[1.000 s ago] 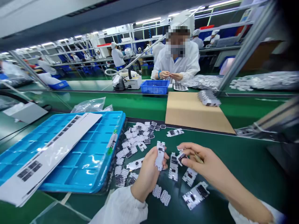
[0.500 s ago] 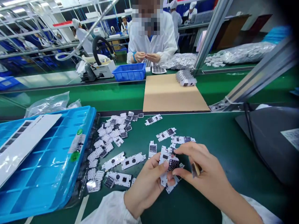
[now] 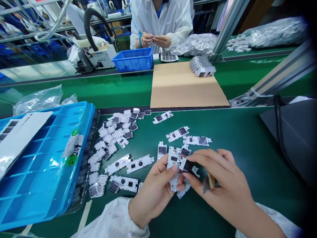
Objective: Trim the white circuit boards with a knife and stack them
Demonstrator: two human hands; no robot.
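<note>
My left hand [image 3: 155, 189] is closed on a white circuit board [image 3: 173, 158], held upright between thumb and fingers. Against that board's right side, my right hand [image 3: 224, 178] pinches a white piece with a black patterned face [image 3: 189, 166] between thumb and forefinger. Tucked in the same palm is a small tool with a tan and grey end [image 3: 209, 183]; its kind is hidden by the fingers. Beneath and beyond my hands lie more white boards, among them a board with a black patterned square [image 3: 162, 149] and another board [image 3: 197, 140].
Left of my hands are loose long boards [image 3: 140, 164] and a pile of small white pieces [image 3: 112, 132]. A blue compartment tray [image 3: 47, 158] fills the left side. Beyond are a cardboard sheet [image 3: 183, 89], a blue bin [image 3: 133, 61] and a co-worker's hands [image 3: 156, 40]. A dark grey object [image 3: 292, 142] stands right.
The view has tilted downward. In my right hand, the black patterned piece has turned and shifted slightly right against the board; my left hand keeps its hold.
</note>
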